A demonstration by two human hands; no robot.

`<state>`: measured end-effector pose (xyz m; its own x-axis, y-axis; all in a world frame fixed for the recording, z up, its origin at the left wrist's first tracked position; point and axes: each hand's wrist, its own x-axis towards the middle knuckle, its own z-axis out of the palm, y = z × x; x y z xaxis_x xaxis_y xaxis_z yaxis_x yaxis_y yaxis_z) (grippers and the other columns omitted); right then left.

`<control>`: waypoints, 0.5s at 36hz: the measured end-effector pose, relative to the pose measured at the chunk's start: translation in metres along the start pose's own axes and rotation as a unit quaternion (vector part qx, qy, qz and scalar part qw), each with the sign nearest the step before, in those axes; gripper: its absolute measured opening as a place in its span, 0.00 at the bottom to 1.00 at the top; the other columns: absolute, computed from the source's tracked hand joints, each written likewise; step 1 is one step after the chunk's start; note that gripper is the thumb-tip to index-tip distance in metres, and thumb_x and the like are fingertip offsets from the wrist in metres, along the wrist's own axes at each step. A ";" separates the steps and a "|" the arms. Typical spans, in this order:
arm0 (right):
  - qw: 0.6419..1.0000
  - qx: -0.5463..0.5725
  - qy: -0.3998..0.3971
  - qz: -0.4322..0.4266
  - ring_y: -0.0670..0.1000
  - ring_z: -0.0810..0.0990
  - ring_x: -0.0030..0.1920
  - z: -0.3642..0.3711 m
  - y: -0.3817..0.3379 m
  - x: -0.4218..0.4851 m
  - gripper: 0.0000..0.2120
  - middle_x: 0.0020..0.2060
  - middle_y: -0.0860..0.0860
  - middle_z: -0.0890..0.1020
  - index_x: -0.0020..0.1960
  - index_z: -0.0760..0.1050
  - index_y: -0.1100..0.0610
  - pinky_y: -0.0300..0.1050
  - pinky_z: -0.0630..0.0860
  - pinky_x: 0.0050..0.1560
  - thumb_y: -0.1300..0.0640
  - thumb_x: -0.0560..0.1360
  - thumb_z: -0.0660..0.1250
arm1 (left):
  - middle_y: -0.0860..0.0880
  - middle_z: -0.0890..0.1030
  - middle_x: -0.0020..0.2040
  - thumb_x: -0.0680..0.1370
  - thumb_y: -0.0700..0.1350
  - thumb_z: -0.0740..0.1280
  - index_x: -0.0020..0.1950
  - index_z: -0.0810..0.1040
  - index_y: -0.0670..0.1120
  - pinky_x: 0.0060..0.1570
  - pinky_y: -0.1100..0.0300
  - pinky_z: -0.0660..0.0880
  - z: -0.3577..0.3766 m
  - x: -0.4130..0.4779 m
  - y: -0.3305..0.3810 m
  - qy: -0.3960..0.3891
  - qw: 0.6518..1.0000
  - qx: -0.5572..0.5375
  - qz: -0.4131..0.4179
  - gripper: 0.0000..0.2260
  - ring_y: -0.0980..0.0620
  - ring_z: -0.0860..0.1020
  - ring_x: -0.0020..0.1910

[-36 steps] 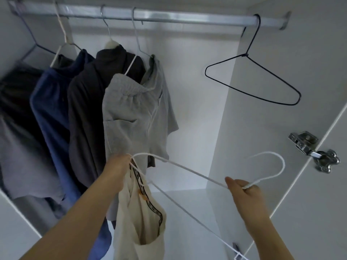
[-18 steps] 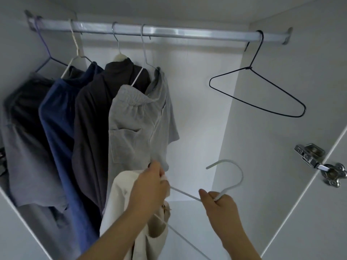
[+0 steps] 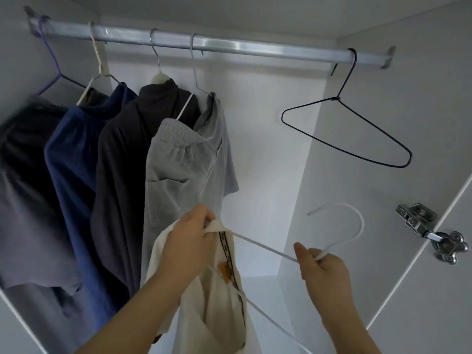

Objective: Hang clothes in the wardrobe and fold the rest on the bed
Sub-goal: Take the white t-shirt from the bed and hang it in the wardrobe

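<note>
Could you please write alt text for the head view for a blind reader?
In a wardrobe, a person's left grip holds a cream garment on a white hanger; the right grip clasps the hanger below its hook. Hung clothes and an empty black hanger share the rail.

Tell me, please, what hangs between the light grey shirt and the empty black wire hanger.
Nothing: the silver metal rail is bare there, per the head view.

cream garment [image 3: 219, 310], neck trimmed black with an orange label, hangs bunched, its neck drawn over one arm of a tilted white hanger [image 3: 268, 248], hook up and right, below the rail [image 3: 242, 47]; hung clothes [image 3: 122, 162] fill the rail's left half.
</note>
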<state>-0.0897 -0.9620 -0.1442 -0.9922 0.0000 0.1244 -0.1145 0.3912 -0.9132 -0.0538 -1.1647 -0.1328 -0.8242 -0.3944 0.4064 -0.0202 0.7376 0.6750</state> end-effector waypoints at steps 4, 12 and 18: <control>0.998 -0.047 0.001 -0.028 0.52 0.62 0.27 0.004 -0.009 0.001 0.25 0.22 0.52 0.63 0.26 0.59 0.58 0.45 0.58 0.32 0.51 0.78 0.61 | 0.53 0.73 0.34 0.78 0.39 0.62 0.40 0.69 0.49 0.31 0.67 0.68 0.009 -0.001 0.004 -0.006 1.000 -0.008 -0.010 0.09 0.58 0.71 0.32; 0.999 -0.007 -0.042 0.005 0.46 0.66 0.26 0.039 -0.009 -0.011 0.25 0.21 0.47 0.68 0.25 0.63 0.57 0.38 0.61 0.30 0.50 0.79 0.59 | 0.54 0.76 0.40 0.79 0.43 0.62 0.45 0.71 0.49 0.43 0.62 0.74 0.032 -0.026 0.039 -0.139 0.983 -0.118 0.018 0.03 0.59 0.75 0.40; 0.999 0.041 -0.005 0.006 0.47 0.67 0.27 0.022 -0.011 0.002 0.25 0.21 0.48 0.70 0.26 0.66 0.60 0.41 0.64 0.32 0.48 0.77 0.62 | 0.60 0.75 0.53 0.71 0.64 0.58 0.51 0.77 0.61 0.52 0.62 0.66 0.013 -0.007 0.006 -0.052 0.952 0.205 0.222 0.15 0.57 0.71 0.52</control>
<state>-0.0919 -0.9863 -0.1423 -0.9939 -0.0045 0.1101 -0.1059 0.3153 -0.9431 -0.0551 -1.1504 -0.1397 -0.8547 0.0465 0.5171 0.1413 0.9792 0.1454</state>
